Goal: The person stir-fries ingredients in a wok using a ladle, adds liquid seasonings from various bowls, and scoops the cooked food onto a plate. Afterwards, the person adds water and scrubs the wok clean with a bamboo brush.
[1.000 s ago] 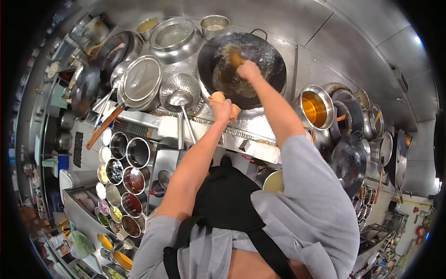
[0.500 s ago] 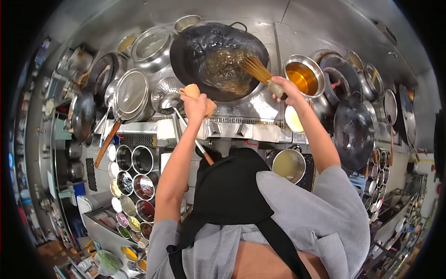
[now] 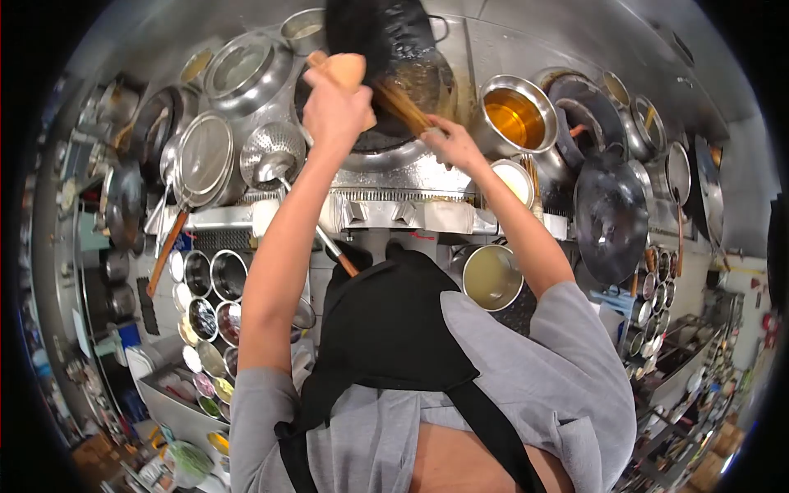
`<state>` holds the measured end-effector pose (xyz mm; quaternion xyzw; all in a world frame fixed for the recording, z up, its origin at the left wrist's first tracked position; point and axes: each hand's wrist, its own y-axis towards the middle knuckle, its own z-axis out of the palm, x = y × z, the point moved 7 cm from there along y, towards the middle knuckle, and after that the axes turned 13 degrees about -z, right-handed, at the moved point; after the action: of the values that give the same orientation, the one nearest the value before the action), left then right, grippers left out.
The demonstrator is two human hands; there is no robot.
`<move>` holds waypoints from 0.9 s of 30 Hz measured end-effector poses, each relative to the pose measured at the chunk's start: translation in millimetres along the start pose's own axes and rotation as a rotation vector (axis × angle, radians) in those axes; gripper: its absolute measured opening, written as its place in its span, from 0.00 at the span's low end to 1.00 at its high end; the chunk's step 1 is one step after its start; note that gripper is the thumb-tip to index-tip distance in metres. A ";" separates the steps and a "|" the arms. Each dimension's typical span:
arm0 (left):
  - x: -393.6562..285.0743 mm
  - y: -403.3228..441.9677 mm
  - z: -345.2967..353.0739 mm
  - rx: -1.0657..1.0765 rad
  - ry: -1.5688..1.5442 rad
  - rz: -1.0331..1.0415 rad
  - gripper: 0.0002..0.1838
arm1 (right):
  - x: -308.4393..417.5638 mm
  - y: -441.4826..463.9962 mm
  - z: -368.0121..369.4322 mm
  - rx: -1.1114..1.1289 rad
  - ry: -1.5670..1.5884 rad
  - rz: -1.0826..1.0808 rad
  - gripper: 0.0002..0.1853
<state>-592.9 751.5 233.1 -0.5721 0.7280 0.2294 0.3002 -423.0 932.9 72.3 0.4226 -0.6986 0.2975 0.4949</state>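
My left hand (image 3: 335, 111) is closed round a folded orange cloth (image 3: 348, 69) at the wok's near left edge; whether it grips the wok through the cloth is hidden. The black wok (image 3: 368, 33) is raised and tilted, with its upper part cut off by the frame. Below it, a dark round hollow (image 3: 448, 82) shows on the stove. My right hand (image 3: 454, 146) is wrapped round the bound end of a bamboo wok brush (image 3: 403, 107), whose bristles point up and left toward the wet wok.
Right of the stove hollow stands a steel pot of amber liquid (image 3: 515, 115), with a white bowl (image 3: 514, 182) in front. A perforated ladle (image 3: 273, 154) and mesh strainers (image 3: 205, 156) lie to the left. A pot of cloudy liquid (image 3: 493, 278) stands near my apron.
The wok has gone from lying flat with swirling water to raised and tilted. My left hand and the cloth have moved up; my right hand has moved left with the brush.
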 end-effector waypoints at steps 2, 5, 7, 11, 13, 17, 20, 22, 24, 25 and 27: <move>-13.6 -8.2 1.6 -0.019 0.033 0.077 0.36 | 9.8 8.6 -1.0 -0.016 0.119 0.123 0.36; -17.8 -29.4 13.2 -0.046 0.023 0.143 0.31 | -5.8 27.2 -6.2 -0.077 0.344 0.082 0.32; -11.6 -48.7 22.7 -0.015 -0.049 0.194 0.30 | 14.8 16.7 -11.9 -0.057 0.381 0.231 0.30; 13.6 -73.6 34.3 -0.069 -0.142 0.296 0.31 | 0.3 21.0 -19.3 0.052 0.546 0.295 0.32; 28.1 -72.0 34.0 -0.107 -0.201 0.299 0.29 | -3.2 24.1 -14.3 -0.002 0.435 0.271 0.32; 71.4 -40.0 25.2 -0.041 -0.211 0.012 0.32 | -22.6 33.9 -1.1 -0.006 0.071 0.069 0.31; 125.0 -12.0 17.6 -0.033 -0.284 -0.148 0.36 | -87.7 24.1 -34.9 -0.375 -0.513 -0.171 0.33; 182.5 6.2 35.2 -0.109 -0.442 -0.160 0.37 | -102.2 -0.9 -27.0 -0.582 -0.459 -0.127 0.35; 218.2 7.7 41.2 -0.108 -0.391 -0.343 0.35 | -103.7 -37.9 0.5 -0.586 -0.277 -0.036 0.34; 228.0 9.8 46.4 -0.101 -0.479 -0.331 0.35 | -95.0 -56.2 13.1 -0.617 -0.375 -0.116 0.34; 246.0 12.5 69.0 -0.074 -0.579 -0.347 0.34 | -116.9 -82.2 35.5 -0.668 -0.302 -0.066 0.36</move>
<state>-633.6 630.3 11.5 -0.6092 0.4952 0.3542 0.5082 -348.0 899.6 -49.9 0.2992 -0.8083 -0.0291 0.5063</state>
